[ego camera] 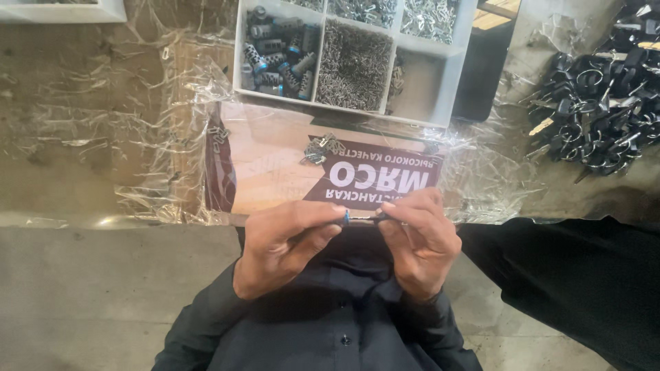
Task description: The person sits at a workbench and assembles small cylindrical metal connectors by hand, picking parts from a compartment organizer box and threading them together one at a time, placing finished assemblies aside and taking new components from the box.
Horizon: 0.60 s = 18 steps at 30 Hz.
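we pinch a small blue-tipped cylinder (347, 218) between left hand (289, 237) and right hand (419, 237), both grasping it, above the bench (82, 103) edge. risk, in our judgement: a slipped grip drops it to the floor. a maroon-and-cream printed sheet (275, 165) lies under clear film, before a white compartment tray (450, 75).

A small assembly workshop. A rough bench (82, 103) covered in crinkled clear plastic sheeting (151, 158) fills the upper view. At 12 o'clock sits a white compartment tray (450, 82): 1 cell holds small grey cylinder parts with blue ends (278, 58), others hold heaps of tiny metal pins (354, 65). At 2 o'clock lies a pile of black-headed keys (598, 117). A flattened printed cardboard sheet (275, 172) serves as a work mat. Bare concrete floor (89, 295) shows at 8 o'clock.
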### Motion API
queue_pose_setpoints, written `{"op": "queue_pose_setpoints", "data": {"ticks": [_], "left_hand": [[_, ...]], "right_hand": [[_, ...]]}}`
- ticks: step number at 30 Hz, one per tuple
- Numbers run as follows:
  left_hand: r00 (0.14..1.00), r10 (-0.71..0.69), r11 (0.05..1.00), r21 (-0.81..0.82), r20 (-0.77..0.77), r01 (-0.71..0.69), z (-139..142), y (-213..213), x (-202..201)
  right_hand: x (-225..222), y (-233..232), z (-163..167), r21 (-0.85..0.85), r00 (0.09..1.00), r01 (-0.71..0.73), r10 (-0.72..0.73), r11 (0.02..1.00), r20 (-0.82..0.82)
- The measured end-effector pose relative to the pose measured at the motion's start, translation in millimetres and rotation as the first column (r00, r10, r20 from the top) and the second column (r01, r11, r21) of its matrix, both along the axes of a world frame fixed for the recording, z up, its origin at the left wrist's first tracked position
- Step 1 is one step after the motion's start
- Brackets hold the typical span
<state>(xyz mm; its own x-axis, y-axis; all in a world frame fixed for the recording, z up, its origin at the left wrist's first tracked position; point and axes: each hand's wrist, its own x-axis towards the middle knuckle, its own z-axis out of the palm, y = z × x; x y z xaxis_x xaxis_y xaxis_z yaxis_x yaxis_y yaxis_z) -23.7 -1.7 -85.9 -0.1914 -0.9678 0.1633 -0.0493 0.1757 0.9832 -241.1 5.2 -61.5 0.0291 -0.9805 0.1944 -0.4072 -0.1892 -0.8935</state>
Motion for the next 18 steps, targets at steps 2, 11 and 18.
{"op": "queue_pose_setpoints", "data": {"ticks": [2, 11, 18], "left_hand": [[1.0, -0.031, 0.999, -0.011, 0.003, 0.031, 0.3, -0.7, 2.3], [0.998, -0.044, 0.998, -0.041, 0.034, 0.045, 2.2, 3.5, 3.8], [0.999, 0.046, 0.996, -0.08, 0.024, -0.044, 4.2, 6.3, 9.0]], "right_hand": [[-1.1, -3.1, 5.1, -0.018, 0.999, -0.021, 0.02, 1.0, -0.038], [17.6, -4.3, 14.4, 0.005, 0.99, -0.096, 0.096, 0.995, -0.106], [19.3, -3.1, 15.9, 0.158, 0.984, -0.162, 0.147, 0.974, 0.101]]}}
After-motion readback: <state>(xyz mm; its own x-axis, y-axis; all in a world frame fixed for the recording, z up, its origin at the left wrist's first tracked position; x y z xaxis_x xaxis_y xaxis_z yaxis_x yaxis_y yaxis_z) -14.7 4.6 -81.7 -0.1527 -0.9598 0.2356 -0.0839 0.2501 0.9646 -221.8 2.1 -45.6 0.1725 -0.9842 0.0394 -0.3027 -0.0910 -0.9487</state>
